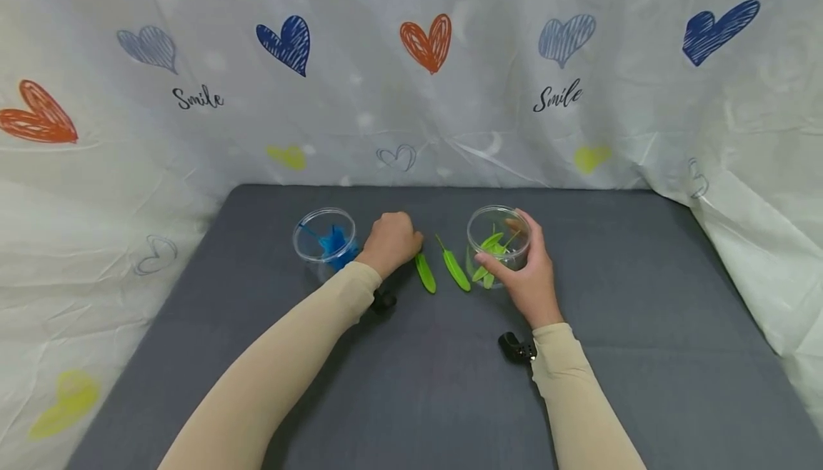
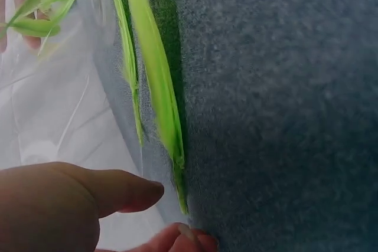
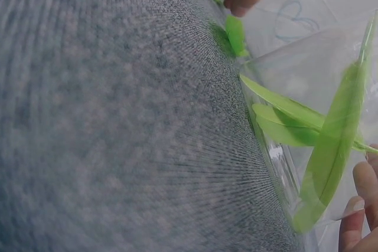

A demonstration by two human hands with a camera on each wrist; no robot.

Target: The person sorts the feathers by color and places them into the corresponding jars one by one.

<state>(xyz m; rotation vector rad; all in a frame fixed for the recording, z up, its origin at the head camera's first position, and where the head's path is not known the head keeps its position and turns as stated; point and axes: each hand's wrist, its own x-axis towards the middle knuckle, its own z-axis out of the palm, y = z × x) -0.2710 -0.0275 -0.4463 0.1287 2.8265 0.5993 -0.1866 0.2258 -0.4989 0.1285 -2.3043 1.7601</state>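
My right hand [image 1: 536,281] grips a clear plastic cup [image 1: 495,208] by its side, thumb in front and fingers round the far wall. Several green feathers [image 3: 336,140] lean inside it, seen through the wall in the right wrist view. Left of the cup, two more green feathers lie on the cloth. My left hand [image 1: 391,243] is at the quill end of the left one, a green feather [image 2: 155,81]. In the left wrist view, its thumb [image 2: 127,190] and fingertips stand a little apart on either side of the quill tip. Beside it lies the other feather [image 1: 455,270].
A second clear cup [image 1: 324,210], holding blue feathers [image 1: 336,243], stands just left of my left hand, close by the forearm. Dark grey cloth [image 1: 411,384] covers the table. Behind it hangs a white sheet [image 1: 360,113] printed with hearts.
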